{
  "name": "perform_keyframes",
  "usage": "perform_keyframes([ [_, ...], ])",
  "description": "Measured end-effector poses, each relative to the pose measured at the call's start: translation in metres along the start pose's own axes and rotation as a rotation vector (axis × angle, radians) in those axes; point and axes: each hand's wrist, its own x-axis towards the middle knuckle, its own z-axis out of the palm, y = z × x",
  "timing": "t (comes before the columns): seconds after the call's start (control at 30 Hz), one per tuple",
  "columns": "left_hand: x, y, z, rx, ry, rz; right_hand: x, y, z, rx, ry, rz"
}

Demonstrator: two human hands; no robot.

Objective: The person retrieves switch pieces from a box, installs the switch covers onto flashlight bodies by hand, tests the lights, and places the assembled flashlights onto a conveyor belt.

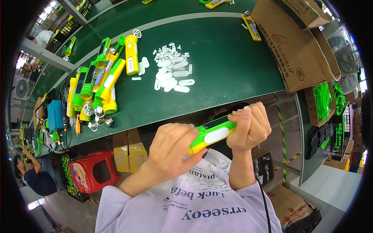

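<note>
Between my two hands, in front of my chest and just off the table's near edge, is a green and yellow flashlight body (214,134). A white oval panel (216,135) shows on its side and a dark strip along its top. My left hand (171,149) wraps round its left end, fingers closed. Around the right end my right hand (249,126) is closed, thumb laid on top. On the green table (229,54) beyond lie a pile of small white plastic pieces (171,64) and, left of it, a heap of green and yellow flashlight parts (97,81) with round reflectors.
Large cardboard boxes (287,42) stand at the table's right end, with a yellow flashlight part (251,28) beside them. A blue box-shaped device (54,115) with cables sits far left. Below are a red stool (95,171) and cartons. Another person (37,174) sits at lower left.
</note>
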Motion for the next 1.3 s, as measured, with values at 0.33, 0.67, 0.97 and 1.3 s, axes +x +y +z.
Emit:
perform_keyframes([
  [0.33, 0.015, 0.01, -0.003, 0.189, -0.004, 0.191, -0.014, -0.005, 0.016, 0.392, -0.074, 0.087],
  [0.67, -0.024, -0.001, 0.025, -0.261, 0.127, 0.038, -0.048, 0.006, 0.033, 1.279, 0.088, 1.098],
  [0.97, -0.011, -0.012, 0.044, -0.144, -0.102, -0.177, -0.086, 0.001, 0.034, 1.553, 0.186, 1.629],
  [1.3, -0.041, -0.011, 0.05, -0.013, 0.04, -0.052, -0.057, 0.011, 0.018, 1.595, 0.339, 1.578],
])
